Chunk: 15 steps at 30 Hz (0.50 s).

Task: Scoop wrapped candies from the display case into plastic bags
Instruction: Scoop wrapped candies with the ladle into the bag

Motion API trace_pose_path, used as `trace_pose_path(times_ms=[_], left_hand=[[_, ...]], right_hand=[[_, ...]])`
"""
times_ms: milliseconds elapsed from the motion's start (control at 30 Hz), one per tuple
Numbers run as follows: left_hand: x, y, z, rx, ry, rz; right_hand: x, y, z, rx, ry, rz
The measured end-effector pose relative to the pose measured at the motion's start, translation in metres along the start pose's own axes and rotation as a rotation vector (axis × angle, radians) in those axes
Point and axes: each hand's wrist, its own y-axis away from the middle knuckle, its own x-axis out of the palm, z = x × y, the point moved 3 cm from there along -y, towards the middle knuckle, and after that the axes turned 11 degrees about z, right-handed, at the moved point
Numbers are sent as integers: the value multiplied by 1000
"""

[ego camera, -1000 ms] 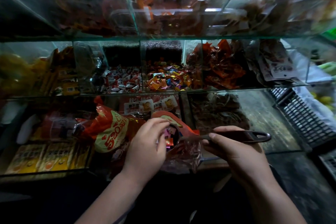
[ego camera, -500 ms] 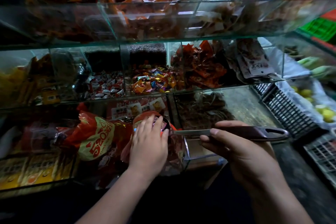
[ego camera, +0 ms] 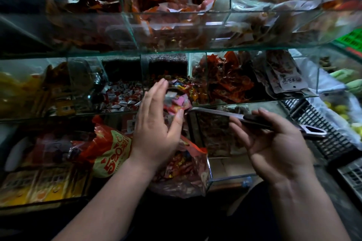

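My left hand (ego camera: 156, 129) is open, fingers straight and together, with the palm turned toward the loaded head of the scoop (ego camera: 211, 112). Its thumb tip lies at the edge of the load. My right hand (ego camera: 274, 143) grips the scoop's dark handle, fingers curled beneath it and one fingertip above. The looped handle end projects past the hand to the right.

The scoop is roughly level and carries a heap of wrapped candies (ego camera: 176, 102), pink and grey wrappers uppermost. The bowl itself is hidden behind the left hand.

Directly below the scoop head sits a clear plastic bag (ego camera: 188, 174), partly filled with candies, at the front of the display case (ego camera: 235, 48). Just left of the bag lies an orange packet (ego camera: 109, 152) printed "520", and yellow boxes (ego camera: 39, 188) lie further left.

Beyond the scoop, the middle tier holds a bin of mixed-colour candies (ego camera: 188, 86), with red-and-white candies (ego camera: 121, 98) in the compartment to its left. A black crate (ego camera: 333, 143) stands outside the case at right. The upper tier's contents are too blurred to identify.
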Motion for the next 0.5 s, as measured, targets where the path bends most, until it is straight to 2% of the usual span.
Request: trace_pose_path(times_ms=[100,167,200,267,300,367,433,500], left_hand=[[-6,9,13,-121,116,-6],[-5,16,25,-210,151,30],[-4,18,30,-242,147,45],[-3,21,38,-284,120,66],[-3,22,41,-303,110,75],[-3,24,45,-331,99,96],[-3,24,48,-340,88,103],[-4,23,51,-344,89,101]], right_hand=[[21,-33,-12,-63,-23,-17],[40,-59,-28,-126,74,-25],[50,-70,-36,-183,185,-11],[67,-89,-49,-383,682,69],[75,-94,-56,-497,949,173],[84,-96,-71,-632,1312,382],[84,-93,-81,-685,1536,487],[83,-79,-81,-713,1608,518]])
